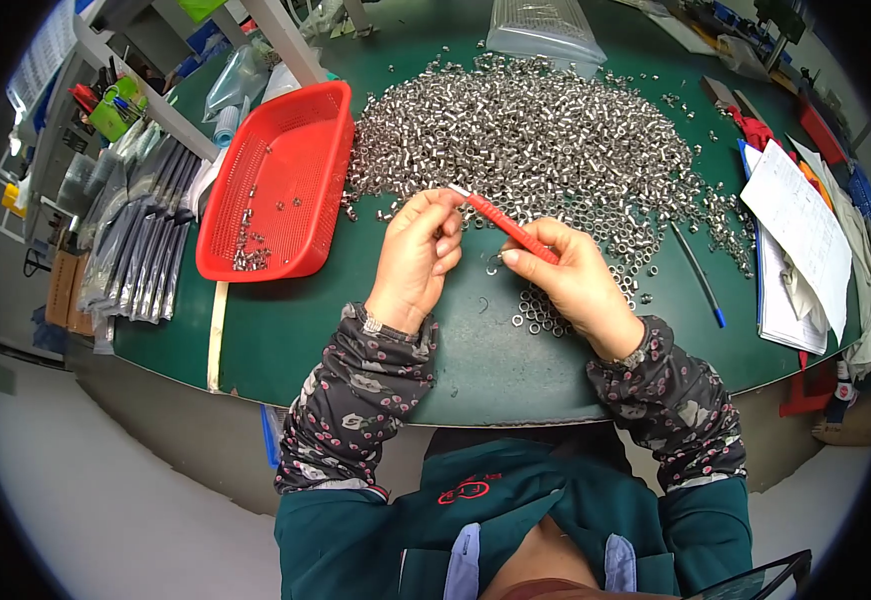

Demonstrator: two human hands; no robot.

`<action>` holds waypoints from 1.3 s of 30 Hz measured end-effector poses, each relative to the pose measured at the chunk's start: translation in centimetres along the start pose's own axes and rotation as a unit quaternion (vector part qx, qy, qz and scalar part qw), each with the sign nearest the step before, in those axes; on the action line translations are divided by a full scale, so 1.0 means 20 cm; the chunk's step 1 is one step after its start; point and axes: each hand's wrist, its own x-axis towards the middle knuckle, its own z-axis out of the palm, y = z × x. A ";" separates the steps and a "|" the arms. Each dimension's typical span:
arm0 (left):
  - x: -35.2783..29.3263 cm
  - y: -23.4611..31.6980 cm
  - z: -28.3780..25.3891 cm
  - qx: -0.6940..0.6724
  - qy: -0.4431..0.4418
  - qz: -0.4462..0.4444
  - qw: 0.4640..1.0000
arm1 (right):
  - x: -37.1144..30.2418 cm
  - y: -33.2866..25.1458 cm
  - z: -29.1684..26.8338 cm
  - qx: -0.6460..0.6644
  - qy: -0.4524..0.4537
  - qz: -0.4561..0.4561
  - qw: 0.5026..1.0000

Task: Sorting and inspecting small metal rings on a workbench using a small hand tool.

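Observation:
My right hand (578,282) is closed round the ribbed handle of a slim red tool (512,229), which looks like a deburring tool. Its pale tip points up and left, to the fingertips of my left hand (418,250). Those fingers are pinched together by the tip; what they hold, if anything, is hidden. Beyond both hands lies a wide heap of small shiny metal sleeves (526,130). Beside my right hand, several metal rings (541,312) lie flat on the green table (496,375).
To the left stands a red perforated basket (301,225) with a few metal pieces in it. Bagged dark strips (141,255) lie farther left. A blue-ended pen (701,280) and papers (801,230) are at the right. A clear plastic box (546,35) sits behind the heap.

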 end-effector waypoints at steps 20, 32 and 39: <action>-0.02 0.02 0.00 0.053 -0.094 -0.043 0.993 | -0.03 -0.17 -0.13 -0.063 0.121 -0.094 0.986; 0.00 -0.02 0.00 0.043 -0.052 -0.048 0.997 | -0.10 -0.07 -0.24 -0.153 0.067 -0.105 0.980; 0.00 -0.04 -0.03 0.045 -0.058 -0.046 0.996 | -0.11 -0.05 -0.23 -0.174 0.045 -0.078 0.981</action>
